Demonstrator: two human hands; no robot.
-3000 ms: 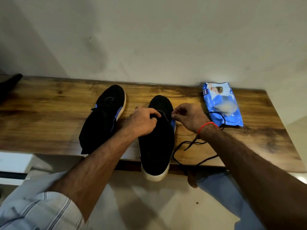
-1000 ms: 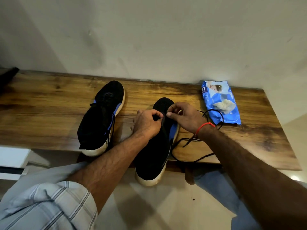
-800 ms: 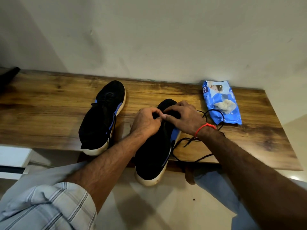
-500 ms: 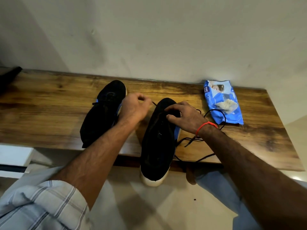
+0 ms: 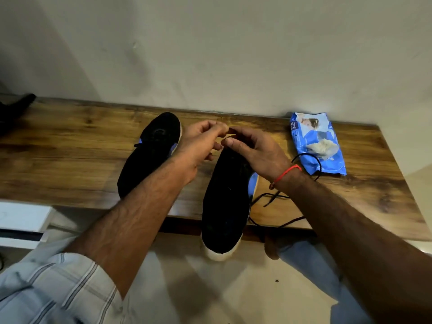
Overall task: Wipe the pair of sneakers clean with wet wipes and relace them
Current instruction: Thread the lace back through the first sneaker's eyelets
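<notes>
wooden shelf (image 5: 70,160): near sneaker (image 5: 225,206) lengthwise, white toe overhanging front edge.

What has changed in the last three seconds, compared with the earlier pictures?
Both hands lifted off the right shoe: the left hand and right hand now meet above its far end, pinching the lace between their fingertips. That shoe shifted slightly. The left shoe and the wipes pack stayed put.

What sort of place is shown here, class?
Probably a room in a home: a wood-grain shelf against a plain painted wall, holding black sneakers with blue trim and a blue pack of wet wipes.
</notes>
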